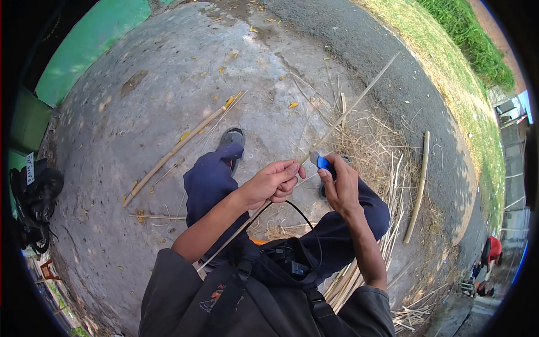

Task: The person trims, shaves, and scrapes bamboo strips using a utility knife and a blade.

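My left hand point(268, 184) is closed around a long, thin bamboo strip point(364, 92), pinching it between thumb and fingers. The strip slants from beside my left thigh, through that hand, out to the far right. In my right hand point(345, 188) is a blue-handled knife point(322, 162), its short metal blade against or very near the strip, just beyond my left fingers. Whether the blade is cutting in cannot be made out. Both hands are held over the gap between my bent knees.
A pile of pale shavings point(368, 137) and long split strips point(387, 219) lies by my right leg. One thick bamboo piece point(418, 188) rests farther right. Left of my feet is a bamboo pole point(179, 154). A black bag point(39, 194) stands far left; a person in red point(494, 250) is far right.
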{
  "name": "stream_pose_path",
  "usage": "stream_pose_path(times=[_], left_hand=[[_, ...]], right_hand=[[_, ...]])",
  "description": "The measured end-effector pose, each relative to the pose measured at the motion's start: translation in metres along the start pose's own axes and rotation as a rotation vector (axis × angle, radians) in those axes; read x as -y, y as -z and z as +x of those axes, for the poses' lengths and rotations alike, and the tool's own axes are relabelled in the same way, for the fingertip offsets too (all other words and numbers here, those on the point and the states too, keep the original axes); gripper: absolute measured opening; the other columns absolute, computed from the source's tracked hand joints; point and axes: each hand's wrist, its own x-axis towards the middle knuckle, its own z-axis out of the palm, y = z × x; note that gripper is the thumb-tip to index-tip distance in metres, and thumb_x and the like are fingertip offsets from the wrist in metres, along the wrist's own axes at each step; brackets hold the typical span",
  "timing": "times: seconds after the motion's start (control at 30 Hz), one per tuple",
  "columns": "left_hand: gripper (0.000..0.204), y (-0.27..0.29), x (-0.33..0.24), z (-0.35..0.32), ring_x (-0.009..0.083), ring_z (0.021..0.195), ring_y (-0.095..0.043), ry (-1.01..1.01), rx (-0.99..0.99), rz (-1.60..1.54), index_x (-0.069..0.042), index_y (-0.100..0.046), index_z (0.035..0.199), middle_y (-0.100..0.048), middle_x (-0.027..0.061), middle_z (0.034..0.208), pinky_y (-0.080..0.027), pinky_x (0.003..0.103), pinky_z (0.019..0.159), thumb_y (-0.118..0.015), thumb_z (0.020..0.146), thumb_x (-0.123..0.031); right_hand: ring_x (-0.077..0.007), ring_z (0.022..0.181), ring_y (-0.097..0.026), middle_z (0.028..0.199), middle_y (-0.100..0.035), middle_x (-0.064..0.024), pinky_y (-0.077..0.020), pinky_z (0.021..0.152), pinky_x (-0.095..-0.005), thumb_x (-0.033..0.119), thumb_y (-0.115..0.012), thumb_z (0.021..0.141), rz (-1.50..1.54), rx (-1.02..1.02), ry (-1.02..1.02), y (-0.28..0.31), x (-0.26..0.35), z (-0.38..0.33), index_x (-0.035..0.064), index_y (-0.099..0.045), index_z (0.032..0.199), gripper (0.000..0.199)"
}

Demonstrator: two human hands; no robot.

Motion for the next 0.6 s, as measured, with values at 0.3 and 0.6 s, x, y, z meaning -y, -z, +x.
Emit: stream_pose_path(times=[0.3,0.6], left_hand=[[0.028,0.009,0.008,-0.002,0.0018,0.048,-0.02,-0.028,0.052,-0.015,-0.012,-0.054,0.106,-0.027,-0.0096,0.065,-0.018,0.022,0.042,-0.041,0.117,-0.034],[0.024,0.01,0.015,-0.007,0.0003,0.048,-0.023,-0.111,-0.023,0.086,-0.011,-0.052,0.104,-0.03,-0.0103,0.067,-0.019,0.022,0.043,-0.043,0.117,-0.029]], right_hand=[[-0.0311,0.067,-0.072,0.084,-0.072,-0.0148,-0.0546,0.059,-0.0379,0.026,-0.075,0.098,-0.07,0.032,0.061,-0.024,-0.007,0.003,0.0038,-0.065,0.107,0.027],[-0.0285,0.063,-0.072,0.079,-0.071,-0.0146,-0.0544,0.058,-0.0358,0.022,-0.076,0.097,-0.037,0.055,0.056,-0.027,-0.008,0.005,0.0025,-0.066,0.104,0.023]])
